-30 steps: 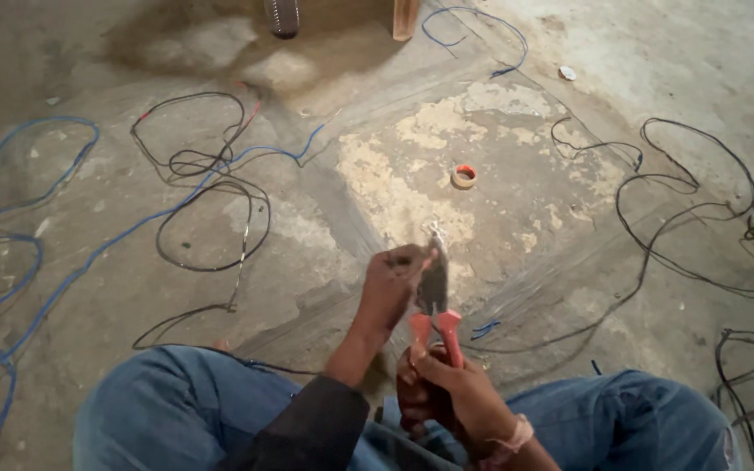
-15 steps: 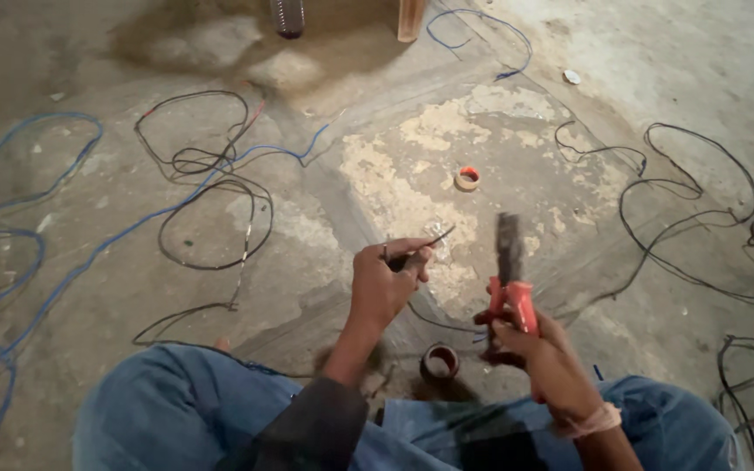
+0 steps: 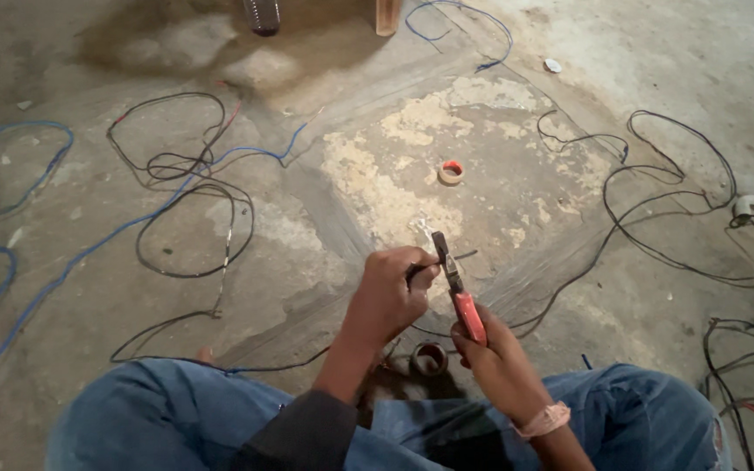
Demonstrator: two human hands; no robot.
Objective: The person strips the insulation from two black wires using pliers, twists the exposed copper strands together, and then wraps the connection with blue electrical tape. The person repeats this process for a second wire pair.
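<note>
Left hand pinches a dark wire; right hand grips red-handled pliers, jaws at its end; stripping looks underway; a steady squeeze seems needed.

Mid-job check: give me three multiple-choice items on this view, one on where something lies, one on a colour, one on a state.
1. Where does the roll of tape with the red inner ring lie?
A. on the floor beyond the hands
B. on the person's knee
C. in the left hand

2. What colour are the handles of the pliers?
A. blue
B. red
C. yellow

3. How is the right hand placed?
A. flat on the floor
B. open in the air
C. closed around the plier handles

Key: 1 A, the roll sits on the bare concrete above the hands. 2 B, red grips show above the right fist. 3 C, the fingers wrap the handles while the left hand pinches a dark wire at the plier jaws.
</note>
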